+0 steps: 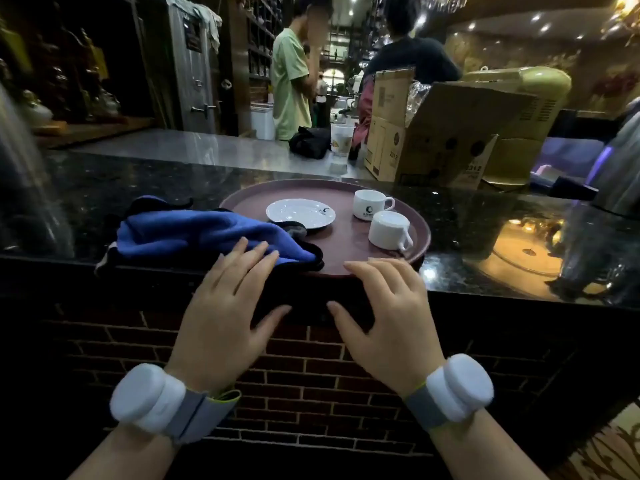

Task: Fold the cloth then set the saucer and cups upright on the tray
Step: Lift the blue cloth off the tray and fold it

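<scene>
A crumpled blue cloth (194, 233) with dark edging lies on the black counter, its right end draped over the round brown tray (346, 258). On the tray sit a white saucer (300, 213), an upright white cup (370, 204) and a second white cup (389, 229) turned upside down. My left hand (228, 306) hovers flat, fingers spread, its fingertips at the cloth's near edge. My right hand (388, 306) hovers open at the tray's near rim. Neither hand holds anything.
Behind the tray stands an open cardboard box (429, 140), a plastic cup (341, 138) and a dark bundle (310, 142). Two people stand beyond the counter. A metal kettle (620, 161) is at the far right. The counter front drops to a brick wall.
</scene>
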The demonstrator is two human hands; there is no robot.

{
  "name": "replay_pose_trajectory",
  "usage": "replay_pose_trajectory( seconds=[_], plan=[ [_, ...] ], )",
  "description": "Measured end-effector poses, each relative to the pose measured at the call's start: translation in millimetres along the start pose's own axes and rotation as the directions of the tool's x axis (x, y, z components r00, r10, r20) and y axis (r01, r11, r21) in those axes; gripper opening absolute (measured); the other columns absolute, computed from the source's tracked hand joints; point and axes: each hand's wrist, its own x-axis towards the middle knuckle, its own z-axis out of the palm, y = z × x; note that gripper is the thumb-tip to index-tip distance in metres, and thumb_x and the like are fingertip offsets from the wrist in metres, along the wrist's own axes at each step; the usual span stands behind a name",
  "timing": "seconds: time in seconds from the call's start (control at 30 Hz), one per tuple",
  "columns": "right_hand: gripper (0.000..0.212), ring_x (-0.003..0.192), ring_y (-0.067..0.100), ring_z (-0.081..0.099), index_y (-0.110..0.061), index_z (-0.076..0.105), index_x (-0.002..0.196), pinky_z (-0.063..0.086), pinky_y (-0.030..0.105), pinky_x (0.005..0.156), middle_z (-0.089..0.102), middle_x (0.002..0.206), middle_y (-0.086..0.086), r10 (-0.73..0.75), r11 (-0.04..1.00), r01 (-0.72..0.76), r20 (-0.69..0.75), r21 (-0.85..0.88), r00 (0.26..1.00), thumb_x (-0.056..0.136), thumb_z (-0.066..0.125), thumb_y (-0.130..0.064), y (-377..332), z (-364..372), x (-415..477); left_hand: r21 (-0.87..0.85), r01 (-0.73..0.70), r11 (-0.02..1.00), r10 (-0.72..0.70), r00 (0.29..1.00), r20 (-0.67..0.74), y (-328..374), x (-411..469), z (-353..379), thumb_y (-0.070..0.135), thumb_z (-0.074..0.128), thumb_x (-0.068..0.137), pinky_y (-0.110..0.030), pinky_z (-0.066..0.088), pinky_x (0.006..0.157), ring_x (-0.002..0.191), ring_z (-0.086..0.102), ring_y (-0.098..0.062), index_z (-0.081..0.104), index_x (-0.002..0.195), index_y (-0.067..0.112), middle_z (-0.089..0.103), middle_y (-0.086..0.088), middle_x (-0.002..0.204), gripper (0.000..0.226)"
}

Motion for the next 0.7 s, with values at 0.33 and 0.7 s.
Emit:
replay_pose_trajectory(
  seconds=[0.33, 0.7],
  plan=[
    [0.048, 0.110, 0.032, 0.054, -0.016, 0.060, 0.122, 0.044, 0.042, 0.092, 0.063, 0.121, 0.004, -0.289, 0.940, 0.235, 0.208, 0.249, 0.935, 0.075, 0.065, -0.028, -9.5, 10.5, 58.3, -0.018, 0.128, 0.992, -0.129, 0.982, -0.139, 23.1, 20.2, -18.7, 0.015, 0.042, 0.079, -0.032, 0.042, 0.085, 0.090, 0.064, -0.034, 0.065, 0.095, 0.002, 0.069, -0.016, 0.093, 0.031],
    [0.018, 0.084, 0.033, 0.057, -0.002, 0.064, 0.086, 0.043, 0.041, 0.075, 0.066, 0.083, 0.013, -0.258, 0.874, 0.202, 0.070, 0.441, 0.964, 0.071, 0.065, -0.012, -12.3, 12.4, 93.6, -0.265, 0.136, 0.955, -0.227, 0.908, -0.353, 18.2, 56.9, -44.7, 0.008, 0.046, 0.088, -0.003, 0.036, 0.070, 0.075, 0.047, 0.001, 0.048, 0.102, 0.000, 0.052, -0.001, 0.085, 0.017]
  ],
)
